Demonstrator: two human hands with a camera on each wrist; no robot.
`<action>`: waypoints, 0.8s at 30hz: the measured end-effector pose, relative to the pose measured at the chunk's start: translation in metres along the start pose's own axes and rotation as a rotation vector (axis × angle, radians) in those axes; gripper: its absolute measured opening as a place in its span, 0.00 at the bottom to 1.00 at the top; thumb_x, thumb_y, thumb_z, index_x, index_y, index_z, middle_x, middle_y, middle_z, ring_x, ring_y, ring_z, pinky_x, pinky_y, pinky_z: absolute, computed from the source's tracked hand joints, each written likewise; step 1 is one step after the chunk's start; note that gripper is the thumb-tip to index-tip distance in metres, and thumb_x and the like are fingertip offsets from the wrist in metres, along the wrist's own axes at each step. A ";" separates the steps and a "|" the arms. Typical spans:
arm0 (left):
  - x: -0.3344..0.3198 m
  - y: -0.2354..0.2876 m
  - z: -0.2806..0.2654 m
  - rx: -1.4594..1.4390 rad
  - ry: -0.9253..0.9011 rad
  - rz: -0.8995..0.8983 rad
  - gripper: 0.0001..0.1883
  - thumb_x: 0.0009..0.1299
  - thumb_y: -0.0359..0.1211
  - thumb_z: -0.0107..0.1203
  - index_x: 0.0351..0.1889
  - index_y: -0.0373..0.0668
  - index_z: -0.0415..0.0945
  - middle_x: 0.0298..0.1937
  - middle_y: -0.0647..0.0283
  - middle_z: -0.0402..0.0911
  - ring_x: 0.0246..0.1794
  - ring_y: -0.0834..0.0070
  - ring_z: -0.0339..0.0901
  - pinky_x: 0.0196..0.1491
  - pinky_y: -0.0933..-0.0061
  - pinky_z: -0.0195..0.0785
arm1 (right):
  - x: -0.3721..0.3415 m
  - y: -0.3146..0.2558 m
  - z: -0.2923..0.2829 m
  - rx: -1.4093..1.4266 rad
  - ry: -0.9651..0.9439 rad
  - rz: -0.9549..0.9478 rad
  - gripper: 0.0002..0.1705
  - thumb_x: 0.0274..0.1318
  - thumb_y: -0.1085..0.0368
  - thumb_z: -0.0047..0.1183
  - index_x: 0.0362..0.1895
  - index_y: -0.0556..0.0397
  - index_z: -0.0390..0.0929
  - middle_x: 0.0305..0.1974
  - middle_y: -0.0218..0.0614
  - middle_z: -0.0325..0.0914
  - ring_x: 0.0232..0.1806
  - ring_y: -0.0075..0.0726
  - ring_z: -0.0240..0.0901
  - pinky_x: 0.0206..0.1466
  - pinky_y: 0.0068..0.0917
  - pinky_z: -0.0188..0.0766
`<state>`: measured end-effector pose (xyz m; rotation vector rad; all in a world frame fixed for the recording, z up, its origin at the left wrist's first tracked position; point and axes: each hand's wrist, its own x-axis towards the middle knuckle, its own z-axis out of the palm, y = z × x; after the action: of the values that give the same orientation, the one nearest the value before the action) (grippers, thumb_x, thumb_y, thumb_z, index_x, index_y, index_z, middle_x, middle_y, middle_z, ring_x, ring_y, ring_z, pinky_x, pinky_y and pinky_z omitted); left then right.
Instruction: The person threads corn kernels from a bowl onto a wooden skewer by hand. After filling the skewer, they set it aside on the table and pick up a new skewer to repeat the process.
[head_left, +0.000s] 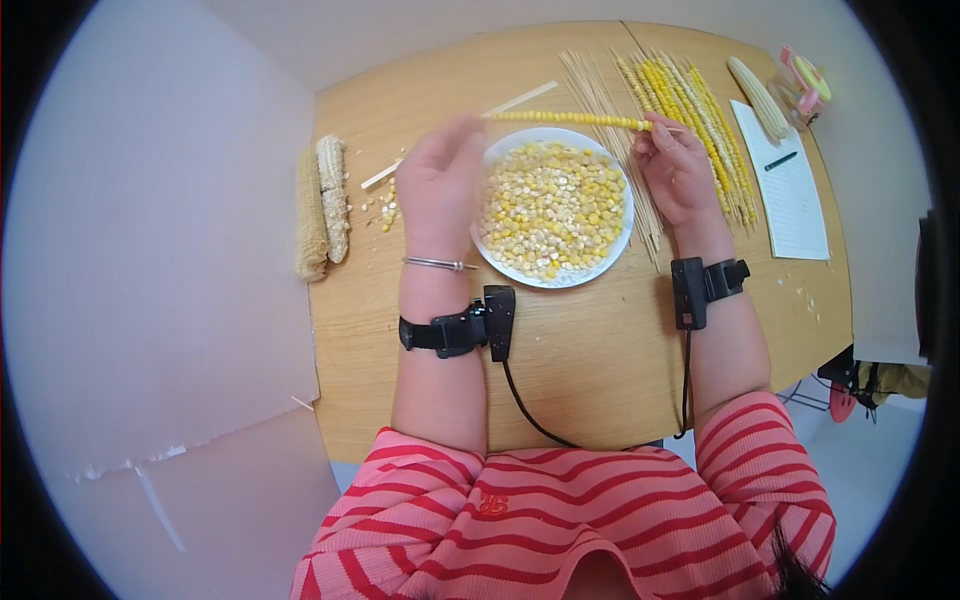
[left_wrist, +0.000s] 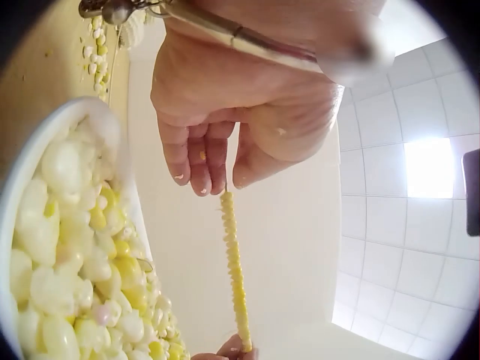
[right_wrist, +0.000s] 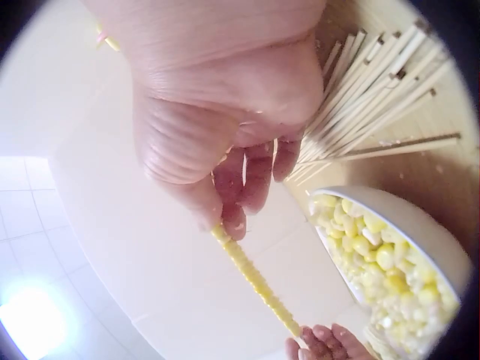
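Note:
A skewer threaded with yellow corn kernels (head_left: 570, 119) is held level above the far side of a white plate (head_left: 628, 225) heaped with loose corn kernels (head_left: 555, 205). At its left end, my left hand (head_left: 442, 175) pinches the bare tip of the stick between thumb and fingers. My right hand (head_left: 685, 170) grips the other end, thumb against the fingers at the last kernels. In the left wrist view the row of kernels (left_wrist: 235, 262) runs from just below the left fingertips to the right hand (left_wrist: 229, 351). The right wrist view shows the same row (right_wrist: 259, 279) reaching toward the left hand (right_wrist: 334, 343).
Bare wooden skewers (head_left: 600, 110) lie right of the plate, partly behind the right hand. Several finished kernel skewers (head_left: 690, 100) lie beyond them. Further right are a paper sheet (head_left: 795, 200), a pen (head_left: 781, 161) and a corn cob (head_left: 758, 98). Stripped cobs (head_left: 333, 200) rest at the left edge.

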<state>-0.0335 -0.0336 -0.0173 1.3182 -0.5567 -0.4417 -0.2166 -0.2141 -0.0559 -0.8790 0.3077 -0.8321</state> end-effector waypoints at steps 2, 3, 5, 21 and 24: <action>0.002 0.002 -0.005 -0.036 -0.012 0.035 0.15 0.62 0.23 0.53 0.48 0.32 0.72 0.43 0.56 0.77 0.46 0.73 0.74 0.49 0.77 0.67 | 0.001 0.000 -0.001 0.020 0.008 0.004 0.13 0.55 0.67 0.51 0.44 0.60 0.74 0.36 0.37 0.75 0.34 0.25 0.68 0.42 0.22 0.65; 0.003 0.001 -0.007 -0.036 -0.015 0.034 0.15 0.62 0.23 0.53 0.48 0.32 0.72 0.43 0.56 0.77 0.46 0.73 0.74 0.49 0.77 0.67 | 0.001 0.000 -0.002 0.022 0.021 0.002 0.13 0.55 0.67 0.51 0.45 0.60 0.74 0.36 0.37 0.75 0.34 0.25 0.68 0.42 0.22 0.65; 0.006 -0.004 -0.011 0.164 -0.033 0.098 0.16 0.62 0.25 0.54 0.49 0.35 0.71 0.45 0.59 0.77 0.47 0.73 0.72 0.50 0.76 0.66 | 0.001 -0.001 -0.001 0.025 0.035 -0.001 0.13 0.55 0.67 0.51 0.45 0.60 0.74 0.36 0.37 0.76 0.34 0.25 0.68 0.41 0.22 0.66; -0.007 0.000 -0.002 1.069 -0.334 0.380 0.07 0.56 0.29 0.55 0.33 0.42 0.80 0.34 0.60 0.77 0.40 0.62 0.67 0.47 0.66 0.61 | 0.001 -0.001 -0.001 0.058 0.067 0.002 0.13 0.54 0.68 0.52 0.44 0.61 0.74 0.36 0.37 0.74 0.35 0.26 0.69 0.41 0.21 0.66; -0.007 0.000 -0.003 1.065 -0.323 0.338 0.06 0.55 0.31 0.57 0.31 0.42 0.79 0.33 0.59 0.77 0.39 0.61 0.67 0.47 0.66 0.62 | 0.001 0.000 -0.002 0.051 0.066 0.002 0.13 0.54 0.69 0.52 0.44 0.61 0.74 0.36 0.36 0.74 0.36 0.26 0.69 0.42 0.21 0.66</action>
<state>-0.0370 -0.0277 -0.0190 2.1144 -1.3773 -0.0393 -0.2167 -0.2162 -0.0565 -0.8048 0.3442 -0.8645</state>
